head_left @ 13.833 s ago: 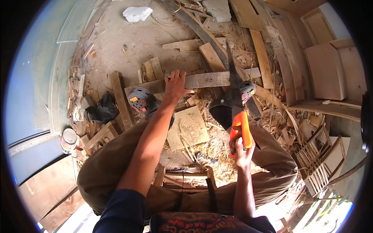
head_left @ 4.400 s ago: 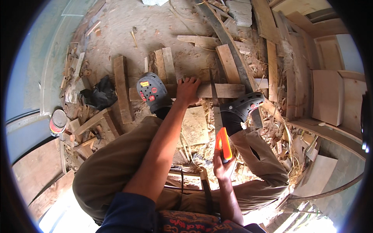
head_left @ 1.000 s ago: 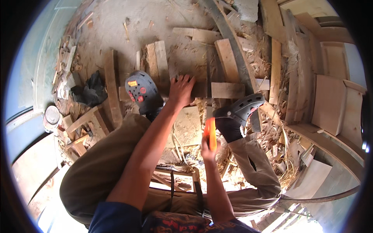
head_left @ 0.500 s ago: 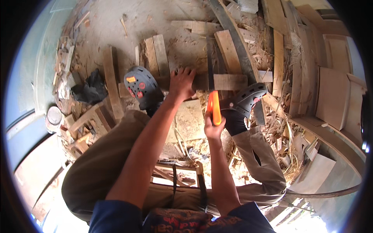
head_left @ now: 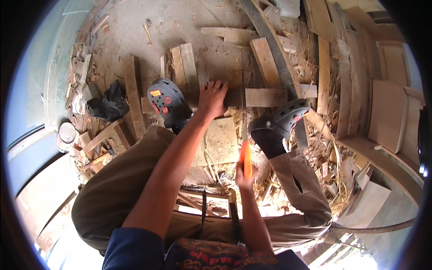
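A handsaw with an orange handle is gripped in my right hand. Its thin blade points away from me and crosses a wooden board that lies from left to right. Left of the blade, my left hand bears down on that board with its fingers curled over the far edge. My left foot in a grey clog rests at the board's left part. The other grey clog is by its right end. Whether the blade has cut into the wood is too small to tell.
Short wood pieces lie just beyond the board. A long curved plank runs along the right. A black plastic bag and scraps lie at left, near a round container. Flat panels lean at far right.
My right hand has drawn the saw back toward me, so its handle sits farther from the board. My left hand stays on the board.
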Demonstrator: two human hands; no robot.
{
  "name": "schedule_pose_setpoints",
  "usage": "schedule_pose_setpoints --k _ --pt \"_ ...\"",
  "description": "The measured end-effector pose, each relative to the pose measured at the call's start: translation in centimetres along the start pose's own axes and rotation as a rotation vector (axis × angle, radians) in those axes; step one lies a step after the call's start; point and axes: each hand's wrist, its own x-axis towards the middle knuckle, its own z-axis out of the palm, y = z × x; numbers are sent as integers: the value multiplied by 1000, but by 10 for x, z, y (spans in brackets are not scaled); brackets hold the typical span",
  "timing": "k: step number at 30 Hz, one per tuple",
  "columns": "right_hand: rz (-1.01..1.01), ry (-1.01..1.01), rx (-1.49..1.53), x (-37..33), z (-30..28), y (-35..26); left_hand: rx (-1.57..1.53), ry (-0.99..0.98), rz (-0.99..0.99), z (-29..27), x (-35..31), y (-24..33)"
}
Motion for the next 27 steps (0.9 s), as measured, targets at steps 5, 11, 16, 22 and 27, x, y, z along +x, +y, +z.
schedule_pose_setpoints --k 5,11,16,22,27 --pt "-19 55 68 52 25 -22 -50 41 -5 -2 2 5" --pt "-31 40 22 44 17 2 -14 -1 -43 0 10 5" --pt "3 129 152 41 24 2 -50 -31 -49 -2 5 2" --pt "90 51 138 75 13 4 -37 -50 -15 4 8 20" --pt "-18 -68 9 -69 -54 -36 -28 -70 -43 6 6 -1"
